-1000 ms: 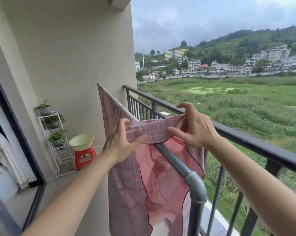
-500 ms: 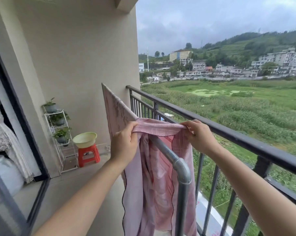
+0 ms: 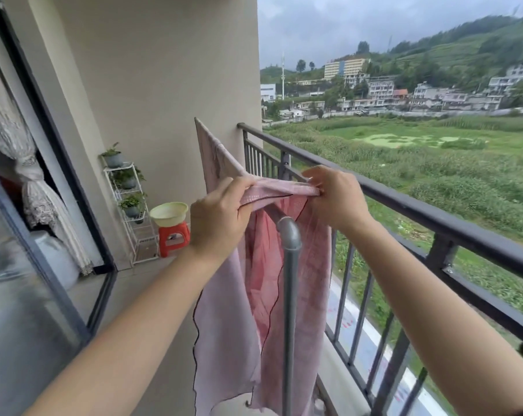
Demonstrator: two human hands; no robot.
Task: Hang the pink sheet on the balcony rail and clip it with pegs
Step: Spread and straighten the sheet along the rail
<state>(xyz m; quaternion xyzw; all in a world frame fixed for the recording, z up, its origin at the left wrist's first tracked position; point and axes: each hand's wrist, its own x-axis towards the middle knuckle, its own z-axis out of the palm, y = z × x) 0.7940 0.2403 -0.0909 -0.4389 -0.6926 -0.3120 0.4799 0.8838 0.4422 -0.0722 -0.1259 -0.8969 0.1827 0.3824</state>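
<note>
Both forearms reach in from the bottom edge toward a grey pipe rack [image 3: 290, 265] standing just inside the black balcony rail [image 3: 434, 211]. Left hand [image 3: 218, 223] has fingers closed on the near end of a folded top edge of the pink sheet [image 3: 254, 295]; right hand [image 3: 335, 196] pinches the other end, fingertips pressed together on the cloth. The edge is pulled taut between them just above the pipe's elbow, likely to square it and spread the fabric evenly so both halves hang balanced. The sheet drapes over the grey pipe, not the black rail, one half on each side, running back along the bar toward the wall. No pegs visible; clipping not yet begun by my reading. Farther off: red stool [image 3: 173, 238] with a pale basin [image 3: 168, 213] on it, white plant stand [image 3: 131, 205] against the wall. Against half a second ago, the hands sit closer together, the held edge narrower and flatter, and the view has shifted slightly
</note>
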